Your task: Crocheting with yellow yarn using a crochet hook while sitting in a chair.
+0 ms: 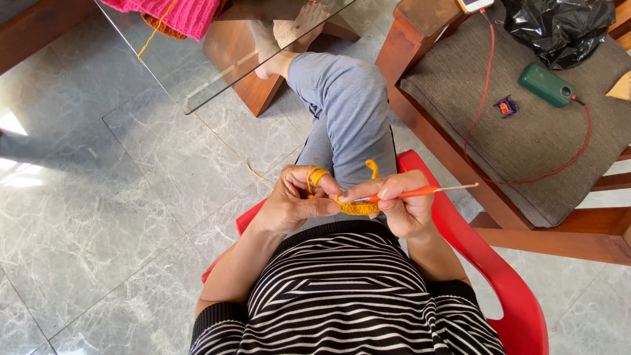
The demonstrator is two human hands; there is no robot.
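The small mustard crochet piece [358, 208] sits between my hands, just above my lap, with a short curl of it sticking up at the top. I judge I'm in the middle of working a stitch along its edge: the hook [420, 192] has its orange handle in my right hand [402, 209], fingers closed round it like a pencil, its tip hidden behind my fingers at the piece. My left hand [299, 198] pinches the piece with thumb and forefinger, and the yarn [317, 176] is wound round a finger there for tension. The two hands are close together, nearly touching across the work. The next move, as I see it, calls for a steady pinch and even tension so the loop slides cleanly. The strand runs off over the floor [131, 197] toward the glass surface [197, 72], where pink knitting [177, 13] lies. I'm on a red chair [506, 283], knee raised; beside me a cushioned seat [526, 131] holds a green device [545, 84] and red cable [486, 85].
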